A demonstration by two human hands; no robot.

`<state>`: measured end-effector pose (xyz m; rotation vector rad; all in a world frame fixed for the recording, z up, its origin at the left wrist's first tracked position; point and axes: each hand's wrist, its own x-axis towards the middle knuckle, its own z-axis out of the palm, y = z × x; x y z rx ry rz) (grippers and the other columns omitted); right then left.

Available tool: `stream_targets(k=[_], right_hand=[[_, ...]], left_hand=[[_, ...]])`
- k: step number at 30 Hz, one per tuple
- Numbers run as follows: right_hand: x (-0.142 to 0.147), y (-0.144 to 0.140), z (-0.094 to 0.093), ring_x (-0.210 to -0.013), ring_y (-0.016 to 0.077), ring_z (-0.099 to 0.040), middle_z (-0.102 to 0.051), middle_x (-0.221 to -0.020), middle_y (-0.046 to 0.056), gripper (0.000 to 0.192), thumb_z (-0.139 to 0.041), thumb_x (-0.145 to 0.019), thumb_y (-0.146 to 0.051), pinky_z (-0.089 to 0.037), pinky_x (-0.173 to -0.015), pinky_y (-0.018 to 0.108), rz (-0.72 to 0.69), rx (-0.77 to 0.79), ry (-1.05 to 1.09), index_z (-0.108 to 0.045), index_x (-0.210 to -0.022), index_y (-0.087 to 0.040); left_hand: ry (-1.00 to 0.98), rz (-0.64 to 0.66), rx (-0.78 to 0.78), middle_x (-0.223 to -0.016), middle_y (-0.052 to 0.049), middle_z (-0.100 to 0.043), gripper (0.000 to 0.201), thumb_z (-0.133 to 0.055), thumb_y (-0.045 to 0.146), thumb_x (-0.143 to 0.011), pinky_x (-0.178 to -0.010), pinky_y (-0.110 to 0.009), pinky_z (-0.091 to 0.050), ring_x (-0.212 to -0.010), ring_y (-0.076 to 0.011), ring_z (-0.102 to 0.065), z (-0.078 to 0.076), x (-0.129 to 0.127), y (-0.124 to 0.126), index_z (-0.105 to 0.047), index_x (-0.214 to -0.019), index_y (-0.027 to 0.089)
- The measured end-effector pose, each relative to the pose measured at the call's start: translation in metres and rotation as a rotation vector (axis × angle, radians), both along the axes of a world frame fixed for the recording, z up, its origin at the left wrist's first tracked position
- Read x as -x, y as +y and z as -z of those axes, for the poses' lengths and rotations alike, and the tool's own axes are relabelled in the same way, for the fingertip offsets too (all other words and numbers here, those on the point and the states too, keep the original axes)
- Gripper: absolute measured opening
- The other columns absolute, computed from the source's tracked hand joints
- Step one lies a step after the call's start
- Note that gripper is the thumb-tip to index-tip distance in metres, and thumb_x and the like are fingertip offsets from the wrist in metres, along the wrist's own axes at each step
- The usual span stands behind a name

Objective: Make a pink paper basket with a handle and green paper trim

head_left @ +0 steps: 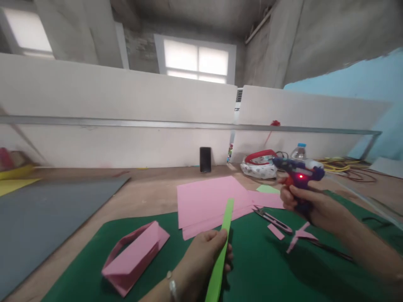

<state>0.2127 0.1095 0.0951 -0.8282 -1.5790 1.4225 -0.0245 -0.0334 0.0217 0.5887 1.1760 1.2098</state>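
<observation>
Above the green mat (258,268), left hand (201,256) pinching a green paper strip (224,239), right hand (310,205) apparently gripping a glue gun (297,172)

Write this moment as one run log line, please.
left hand: holds green paper strip | right hand: holds glue gun, light red

The long green strip (223,247) and flat pink sheets (210,201) look like matt, smooth paper, the dark green mat (258,268) soft and felt-like, the purple glue gun (297,174) glossy plastic, the small snips (272,219) shiny metal.
</observation>
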Motion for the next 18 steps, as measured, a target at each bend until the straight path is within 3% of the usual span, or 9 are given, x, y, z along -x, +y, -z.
stream_targets(k=[3, 5, 9, 12, 16, 18], right_hand=[[0.021, -0.023, 0.017, -0.06, 0.0128, -0.049, -0.056, -0.069, 0.002, 0.033, -0.075, -0.073, -0.044, -0.042, -0.054, 0.026, -0.222, 0.207, -0.002, -0.067, -0.094, -0.019], [0.023, -0.031, 0.024, -0.068, 0.0142, -0.054, -0.062, -0.082, 0.005, 0.033, -0.078, -0.072, -0.04, -0.043, -0.059, 0.026, -0.307, 0.254, -0.06, -0.069, -0.094, -0.017], [0.021, -0.038, 0.031, -0.09, 0.0217, -0.058, -0.064, -0.1, 0.008, 0.025, -0.079, -0.07, -0.034, -0.044, -0.069, 0.029, -0.243, 0.147, -0.108, -0.069, -0.089, -0.02], [0.025, -0.045, 0.032, -0.096, 0.0243, -0.058, -0.065, -0.092, 0.006, 0.02, -0.076, -0.071, -0.034, -0.044, -0.074, 0.031, -0.181, 0.137, -0.113, -0.066, -0.082, -0.021], [0.036, -0.055, 0.03, -0.087, 0.0206, -0.057, -0.065, -0.099, 0.006, 0.022, -0.075, -0.068, -0.035, -0.043, -0.071, 0.03, -0.082, 0.083, -0.114, -0.063, -0.08, -0.02], [0.041, -0.058, 0.029, -0.076, 0.0175, -0.055, -0.063, -0.084, 0.003, 0.02, -0.073, -0.068, -0.033, -0.042, -0.065, 0.028, -0.063, 0.056, -0.158, -0.062, -0.078, -0.018]], left_hand=[[-0.061, -0.015, -0.033, -0.052, 0.004, -0.053, 0.022, -0.068, 0.033, -0.079, -0.042, -0.018, -0.031, -0.04, -0.0054, -0.042, 0.001, 0.005, 0.006, -0.06, -0.07, 0.014], [-0.121, -0.002, -0.066, -0.058, 0.003, -0.057, 0.013, -0.071, 0.019, -0.072, -0.045, -0.016, -0.032, -0.045, -0.0054, -0.045, 0.001, 0.007, 0.01, -0.063, -0.082, 0.015], [-0.269, 0.139, -0.022, -0.055, 0.005, -0.053, 0.026, -0.064, 0.006, -0.064, -0.043, -0.015, -0.027, -0.043, -0.0055, -0.041, 0.0, 0.005, 0.01, -0.064, -0.088, 0.015], [-0.342, 0.311, 0.068, -0.054, 0.004, -0.049, 0.018, -0.062, 0.019, -0.076, -0.038, -0.016, -0.016, -0.038, -0.0049, -0.032, -0.003, -0.003, 0.003, -0.068, -0.091, 0.012], [-0.362, 0.419, 0.083, -0.049, 0.002, -0.047, 0.047, -0.059, 0.05, -0.084, -0.039, -0.017, -0.017, -0.039, -0.0057, -0.031, -0.003, -0.015, -0.007, -0.071, -0.094, 0.005], [-0.312, 0.445, 0.074, -0.049, 0.002, -0.049, 0.053, -0.061, 0.057, -0.081, -0.041, -0.018, -0.02, -0.042, -0.0074, -0.034, 0.002, -0.017, -0.009, -0.072, -0.096, 0.008]])
